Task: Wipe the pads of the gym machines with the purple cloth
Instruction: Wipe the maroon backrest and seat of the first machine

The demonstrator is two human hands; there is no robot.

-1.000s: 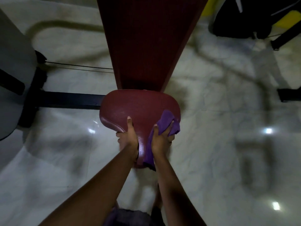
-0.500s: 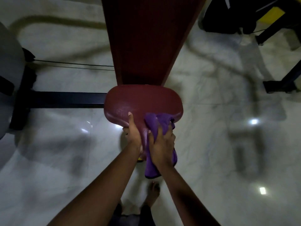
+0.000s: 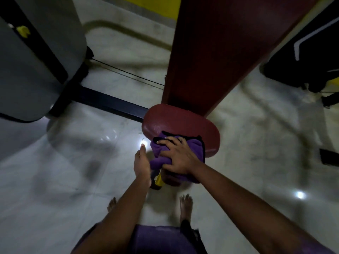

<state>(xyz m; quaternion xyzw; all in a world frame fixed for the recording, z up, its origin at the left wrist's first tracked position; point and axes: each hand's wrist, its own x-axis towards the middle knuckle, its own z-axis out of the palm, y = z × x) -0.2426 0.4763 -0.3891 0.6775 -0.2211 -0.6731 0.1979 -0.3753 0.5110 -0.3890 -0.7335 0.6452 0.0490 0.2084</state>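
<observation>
1. Purple cloth (image 3: pixel 194 147) was no longer hanging down the nose of the seat as half a second before. It now lay bunched on top of the dark red seat pad (image 3: pixel 183 121), on the near left part, with one fold falling over the front.
2. The right hand (image 3: pixel 176 156) had moved up with it. Before, it held the cloth against the front of the pad; now it lay across the top of the cloth.
3. The left hand (image 3: pixel 142 165) had left the pad's top, where its thumb rested earlier. It stood now just beside the cloth, on the left of the narrow front.
4. The view had also swung. The long red back pad (image 3: pixel 220 52) leaned to the right, and more of the grey machine cover (image 3: pixel 36 61) showed at the left.
5. The right hand was turned inward, palm down. Its fingers were spread and almost straight, pressing the cloth onto the pad, and the forearm came in from the lower right.
6. The left hand was seen edge-on, with one digit pointing forward. Its other fingers were hidden behind the cloth, so I could not tell if it gripped anything.
7. A small yellow part (image 3: pixel 159 179) showed under the pad's front, between the two wrists.
8. Two bare feet (image 3: pixel 186 204) stood on the pale marble floor (image 3: pixel 73 162).
</observation>
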